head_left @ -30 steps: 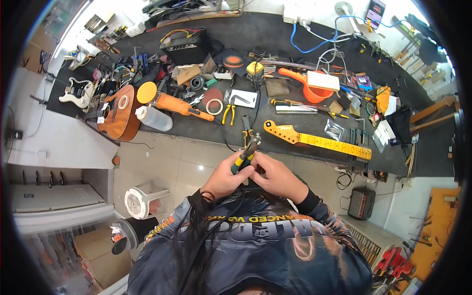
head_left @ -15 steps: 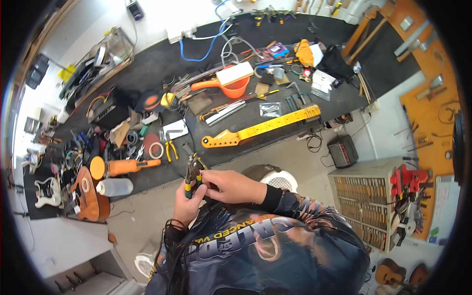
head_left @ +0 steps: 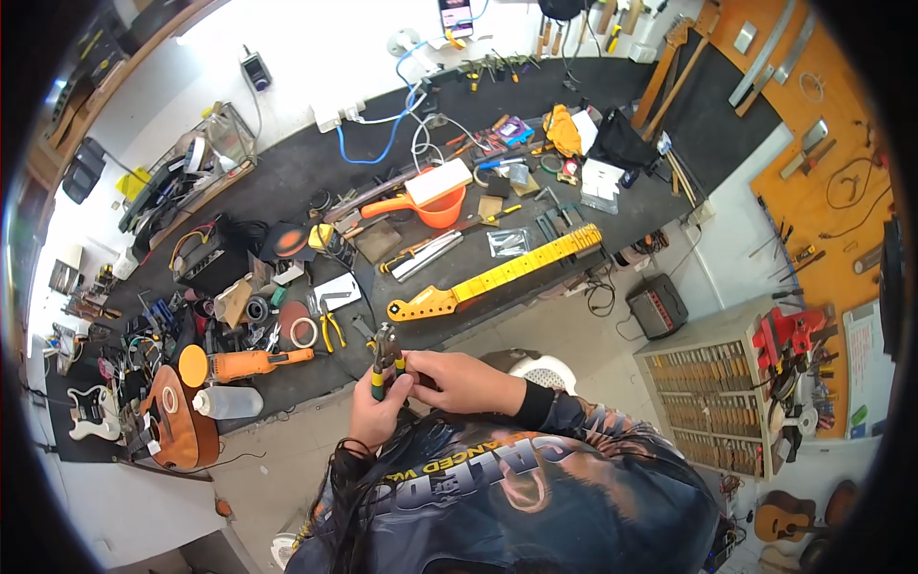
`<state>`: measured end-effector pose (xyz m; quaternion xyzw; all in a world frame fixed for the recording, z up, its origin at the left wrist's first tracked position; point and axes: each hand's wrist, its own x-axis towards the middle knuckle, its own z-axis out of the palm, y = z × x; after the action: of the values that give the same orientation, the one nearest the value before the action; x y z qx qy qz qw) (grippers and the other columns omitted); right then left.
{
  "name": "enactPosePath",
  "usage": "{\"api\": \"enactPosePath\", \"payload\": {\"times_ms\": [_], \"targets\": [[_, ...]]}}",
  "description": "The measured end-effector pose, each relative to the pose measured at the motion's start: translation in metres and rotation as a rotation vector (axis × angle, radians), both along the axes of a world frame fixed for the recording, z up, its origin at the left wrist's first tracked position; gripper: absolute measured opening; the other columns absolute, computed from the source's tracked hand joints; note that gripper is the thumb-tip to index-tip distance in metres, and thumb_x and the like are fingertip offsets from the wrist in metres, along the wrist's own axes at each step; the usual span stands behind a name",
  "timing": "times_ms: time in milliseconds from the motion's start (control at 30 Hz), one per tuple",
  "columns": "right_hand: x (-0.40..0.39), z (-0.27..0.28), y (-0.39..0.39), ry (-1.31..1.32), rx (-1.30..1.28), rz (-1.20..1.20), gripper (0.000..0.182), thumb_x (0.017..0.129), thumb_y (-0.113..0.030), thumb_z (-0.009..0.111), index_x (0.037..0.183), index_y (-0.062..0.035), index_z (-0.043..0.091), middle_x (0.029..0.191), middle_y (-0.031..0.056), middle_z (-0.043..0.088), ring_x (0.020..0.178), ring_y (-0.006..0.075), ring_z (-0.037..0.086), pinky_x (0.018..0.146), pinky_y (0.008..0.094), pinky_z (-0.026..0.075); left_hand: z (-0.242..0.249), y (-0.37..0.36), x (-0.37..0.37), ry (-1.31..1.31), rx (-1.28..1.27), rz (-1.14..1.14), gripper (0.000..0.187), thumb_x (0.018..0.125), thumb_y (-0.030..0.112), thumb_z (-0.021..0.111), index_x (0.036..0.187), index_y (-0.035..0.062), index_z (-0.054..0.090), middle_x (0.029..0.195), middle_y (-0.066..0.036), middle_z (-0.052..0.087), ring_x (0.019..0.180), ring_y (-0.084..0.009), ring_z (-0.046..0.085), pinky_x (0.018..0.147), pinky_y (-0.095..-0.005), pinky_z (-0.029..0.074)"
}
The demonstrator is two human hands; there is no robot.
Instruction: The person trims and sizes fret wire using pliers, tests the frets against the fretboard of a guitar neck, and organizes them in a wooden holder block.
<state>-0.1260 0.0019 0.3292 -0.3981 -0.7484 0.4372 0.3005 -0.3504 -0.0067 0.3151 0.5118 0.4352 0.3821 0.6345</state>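
Held in front of my torso at the bench edge, a pair of pliers (head_left: 377,381) with green-and-yellow handles points its jaws up and away from me. My left hand (head_left: 375,413) is closed around the handles. Close beside them, my right hand (head_left: 469,385) has its fingers curled and pinched together; what lies between them, if anything, is hidden. Just beyond the hands, a maple guitar neck (head_left: 497,277) lies across the front of the bench, its headstock toward the left. Yellow-handled pliers (head_left: 332,331) rest on the bench left of that headstock.
The dark bench (head_left: 296,383) carries an orange power tool (head_left: 251,364), a clear bottle (head_left: 228,403), an acoustic guitar body (head_left: 182,421) and an orange dipper (head_left: 435,207). A white-topped stool (head_left: 545,373) stands before it. To the right are a small amplifier (head_left: 654,308) and a drawer cabinet (head_left: 703,387).
The camera view has shifted, showing more of the back wall. My hands stay together with the pliers still in the left hand, and the guitar neck remains on the bench.
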Motion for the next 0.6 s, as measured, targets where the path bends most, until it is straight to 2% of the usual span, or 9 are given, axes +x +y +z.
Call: {"api": "enactPosePath", "payload": {"times_ms": [100, 233, 333, 467, 600], "targets": [[-0.006, 0.002, -0.003, 0.027, 0.078, -0.011, 0.027, 0.104, -0.021, 0.074, 0.123, -0.0056, 0.063, 0.105, 0.0197, 0.074, 0.096, 0.0452, 0.073, 0.080, 0.0507, 0.058, -0.007, -0.006, -0.009, 0.006, 0.006, 0.007, 0.037, 0.110, 0.013, 0.075, 0.143, -0.0015, 0.066, 0.116, -0.003, 0.076, 0.106, -0.0114, 0.069, 0.094, -0.0299, 0.056], [-0.017, 0.019, -0.008, -0.003, 0.053, 0.033, 0.037, 0.105, -0.019, 0.073, 0.140, -0.0095, 0.064, 0.106, 0.0182, 0.073, 0.091, 0.0390, 0.072, 0.081, 0.0457, 0.058, -0.012, -0.012, -0.021, -0.021, 0.020, 0.007, 0.037, 0.109, 0.016, 0.076, 0.142, 0.0001, 0.068, 0.120, -0.002, 0.075, 0.110, -0.0106, 0.067, 0.098, -0.0305, 0.055], [-0.030, 0.026, -0.014, -0.021, 0.049, 0.065, 0.040, 0.106, -0.018, 0.073, 0.144, -0.0109, 0.064, 0.105, 0.0173, 0.073, 0.091, 0.0376, 0.072, 0.082, 0.0445, 0.058, -0.009, -0.017, -0.033, -0.013, 0.053, 0.023, 0.037, 0.109, 0.019, 0.076, 0.141, 0.0007, 0.069, 0.121, -0.002, 0.075, 0.111, -0.0107, 0.067, 0.099, -0.0311, 0.055], [-0.058, 0.031, -0.025, -0.061, 0.071, 0.118, 0.036, 0.108, -0.018, 0.073, 0.141, -0.0103, 0.064, 0.106, 0.0171, 0.073, 0.093, 0.0367, 0.072, 0.083, 0.0439, 0.058, 0.000, -0.035, -0.061, -0.032, 0.069, 0.037, 0.038, 0.109, 0.022, 0.076, 0.140, 0.0012, 0.069, 0.121, -0.002, 0.075, 0.112, -0.0105, 0.067, 0.099, -0.0314, 0.055], [-0.107, 0.031, -0.045, -0.046, 0.072, 0.183, 0.033, 0.108, -0.021, 0.074, 0.137, -0.0085, 0.064, 0.106, 0.0175, 0.072, 0.092, 0.0366, 0.072, 0.082, 0.0444, 0.057, 0.010, -0.067, -0.106, 0.055, 0.078, 0.078, 0.038, 0.110, 0.020, 0.076, 0.142, 0.0003, 0.068, 0.120, -0.002, 0.076, 0.110, -0.0101, 0.066, 0.098, -0.0307, 0.055]]}}
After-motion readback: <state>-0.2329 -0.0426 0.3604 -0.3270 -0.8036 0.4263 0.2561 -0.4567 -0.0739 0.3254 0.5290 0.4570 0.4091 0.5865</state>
